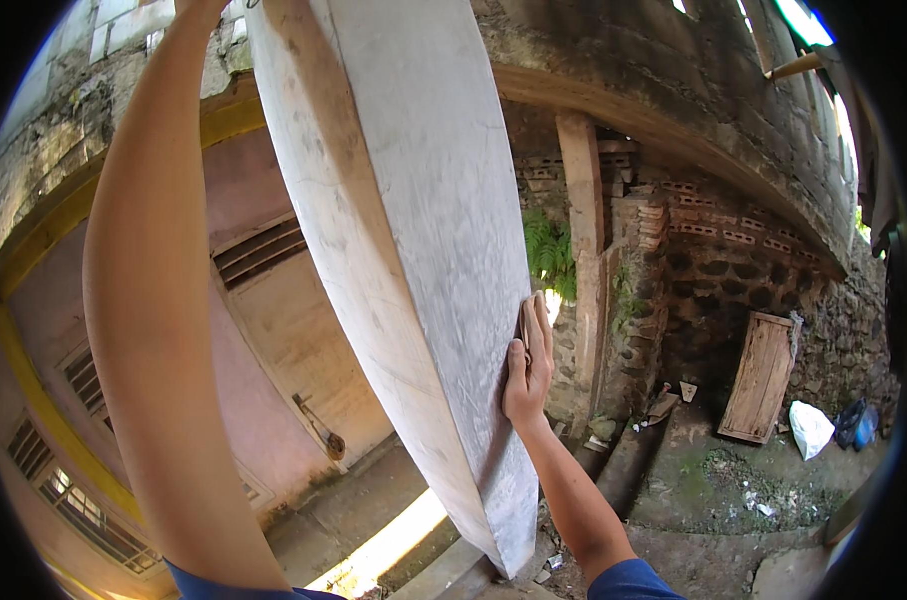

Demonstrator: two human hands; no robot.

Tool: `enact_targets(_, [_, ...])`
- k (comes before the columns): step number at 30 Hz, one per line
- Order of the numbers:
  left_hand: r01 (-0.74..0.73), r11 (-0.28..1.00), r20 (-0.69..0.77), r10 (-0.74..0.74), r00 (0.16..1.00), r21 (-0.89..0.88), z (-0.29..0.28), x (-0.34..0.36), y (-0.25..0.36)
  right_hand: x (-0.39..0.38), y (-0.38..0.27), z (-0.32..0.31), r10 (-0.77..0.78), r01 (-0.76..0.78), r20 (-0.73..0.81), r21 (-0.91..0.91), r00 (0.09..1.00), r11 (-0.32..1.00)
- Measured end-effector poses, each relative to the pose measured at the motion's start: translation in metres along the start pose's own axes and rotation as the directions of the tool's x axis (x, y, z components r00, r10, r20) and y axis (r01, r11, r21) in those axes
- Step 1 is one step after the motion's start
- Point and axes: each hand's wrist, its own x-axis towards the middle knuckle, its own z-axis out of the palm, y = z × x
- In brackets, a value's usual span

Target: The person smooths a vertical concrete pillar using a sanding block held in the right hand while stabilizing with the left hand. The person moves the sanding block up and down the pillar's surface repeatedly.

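A tall column (414,200) with a grey-white, smeared surface and a paler brown shaded face rises through the middle of the view. My right hand (529,355) rests against its right edge, fingers pressed together around or over something thin that I cannot make out. My left forearm reaches up along the left side beside the column to the top edge of the picture, where the hand itself is cut off.
Behind are a pink wall (234,370) with a door (314,350) and barred windows, a concrete post (584,190) and a rough stone wall (704,270). A wooden panel (752,385) leans at the right beside white (810,430) and dark (854,423) bags. Concrete steps (674,480) lie below.
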Motion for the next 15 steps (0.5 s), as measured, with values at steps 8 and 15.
enact_targets(8, [0.052,0.913,0.122,-0.003,0.993,-0.405,-0.001,0.016,-0.073,0.002,0.000,-0.003,-0.009,0.008,-0.014,-0.037,1.000,0.999])
enact_targets(15, [-0.026,0.992,0.140,0.008,0.990,0.127,-0.003,-0.007,-0.094,0.001,0.000,-0.003,-0.011,0.010,-0.015,-0.041,1.000,0.999])
